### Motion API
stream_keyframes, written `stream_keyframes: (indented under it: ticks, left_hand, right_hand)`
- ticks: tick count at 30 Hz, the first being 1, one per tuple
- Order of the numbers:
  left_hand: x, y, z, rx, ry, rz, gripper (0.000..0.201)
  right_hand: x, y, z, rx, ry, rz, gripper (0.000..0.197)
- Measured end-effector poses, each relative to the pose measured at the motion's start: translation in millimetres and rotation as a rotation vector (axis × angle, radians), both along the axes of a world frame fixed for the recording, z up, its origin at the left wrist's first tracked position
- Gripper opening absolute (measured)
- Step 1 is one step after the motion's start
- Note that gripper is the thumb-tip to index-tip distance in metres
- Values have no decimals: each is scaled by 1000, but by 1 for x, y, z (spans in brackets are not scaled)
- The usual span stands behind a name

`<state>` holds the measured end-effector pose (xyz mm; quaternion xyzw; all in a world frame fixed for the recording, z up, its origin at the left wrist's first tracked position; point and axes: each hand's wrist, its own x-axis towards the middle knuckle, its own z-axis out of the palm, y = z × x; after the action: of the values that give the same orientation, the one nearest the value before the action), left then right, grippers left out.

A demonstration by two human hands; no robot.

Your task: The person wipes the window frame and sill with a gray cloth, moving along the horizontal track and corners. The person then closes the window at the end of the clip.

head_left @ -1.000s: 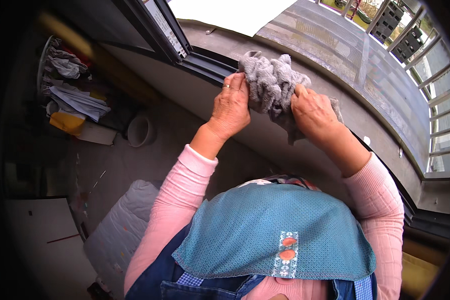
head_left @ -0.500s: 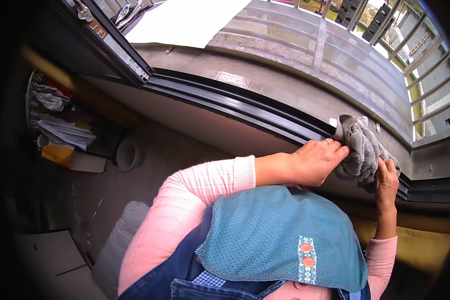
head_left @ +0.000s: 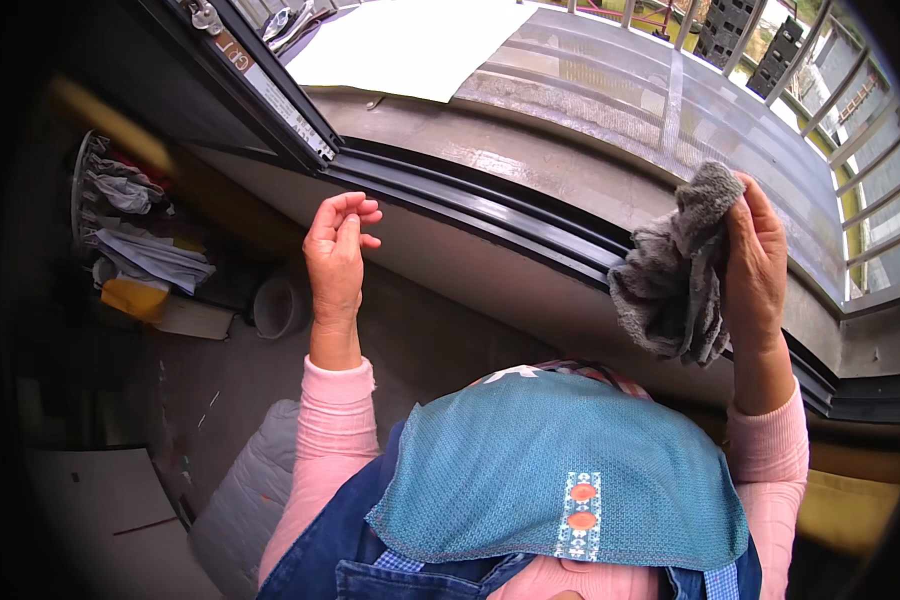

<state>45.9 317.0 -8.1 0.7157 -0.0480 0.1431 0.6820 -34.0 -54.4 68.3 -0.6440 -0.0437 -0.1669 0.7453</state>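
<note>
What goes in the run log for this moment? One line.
right hand: holds grey cloth raised | left hand: empty, fingers curled | below: dark window track

Left hand (head_left: 338, 250) raised, fingers loosely curled; right hand (head_left: 756, 262) in closed grip.

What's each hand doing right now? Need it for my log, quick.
Left hand: open, raised, fingers loosely curled, holding nothing.
Right hand: closed on the grey cloth, held up above the dark window track.
</note>
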Motion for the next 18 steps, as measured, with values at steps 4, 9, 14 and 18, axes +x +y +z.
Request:
stream_keyframes:
  ticks: [4,9,14,18]
  left_hand:
    - [-38,48,-49,-30,178,92,20]
    - [-83,88,-87,-53,342,226,18]
    - [-109,103,-116,-86,464,205,19]
    - [-116,109,-131,-114,519,184,20]
  right_hand:
    - [104,107,-13,-347,-124,28,22]
    - [176,231,-29,-831,-224,110,22]
    - [194,273,-80,-1284,-512,346,35]
    - [191,279,-84,-1274,-613,317,40]
